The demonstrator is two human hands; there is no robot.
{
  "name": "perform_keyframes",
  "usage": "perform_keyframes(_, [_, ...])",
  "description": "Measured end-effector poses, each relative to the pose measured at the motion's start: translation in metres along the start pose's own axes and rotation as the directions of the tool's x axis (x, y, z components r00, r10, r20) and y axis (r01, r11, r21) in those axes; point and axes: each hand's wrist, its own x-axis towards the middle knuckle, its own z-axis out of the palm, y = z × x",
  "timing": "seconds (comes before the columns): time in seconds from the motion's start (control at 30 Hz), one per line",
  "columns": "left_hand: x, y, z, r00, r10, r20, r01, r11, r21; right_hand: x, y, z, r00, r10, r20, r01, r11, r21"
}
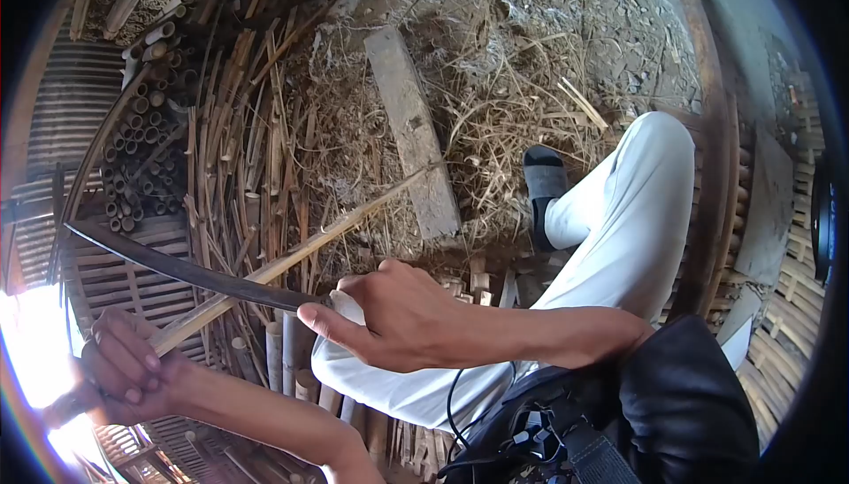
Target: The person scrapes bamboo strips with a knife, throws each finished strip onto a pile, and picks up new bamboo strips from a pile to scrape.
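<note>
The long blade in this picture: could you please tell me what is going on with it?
A seated person grips the long blade by its handle end in the right hand. The left hand holds the near end of a pale strip, which looks like bamboo. The blade crosses over the strip in view; whether its edge is biting in, I cannot tell. The strip's far end reaches a wooden plank on the littered floor.

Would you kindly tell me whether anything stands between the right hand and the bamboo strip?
Only the curved knife in the right hand: in this view its blade crosses the bamboo strip beyond the left hand holding it. Nothing else visible intervenes; whether blade and strip touch, I cannot tell.
</note>
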Motion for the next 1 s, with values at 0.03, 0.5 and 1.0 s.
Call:
perform_keyframes(0.03, [0.000, 0.001, -0.003, 1.000, 0.001, 0.024, 0.000, 0.999, -0.032, -0.001, 0.005, 0.000, 0.989, 0.139, 0.054, -0.144, 0.983, 0.114])
perform_keyframes(0.5, [-0.002, 0.008, -0.009, 0.966, -0.001, 0.260, 0.071, 0.963, -0.259, 0.004, 0.034, 0.002, 0.991, 0.101, 0.088, -0.111, 0.986, 0.122])
perform_keyframes(1.0, [-0.009, 0.004, -0.003, 0.999, 0.038, -0.022, -0.033, 0.984, 0.175, -0.002, -0.004, -0.003, 0.976, 0.214, 0.042, -0.216, 0.976, 0.027])
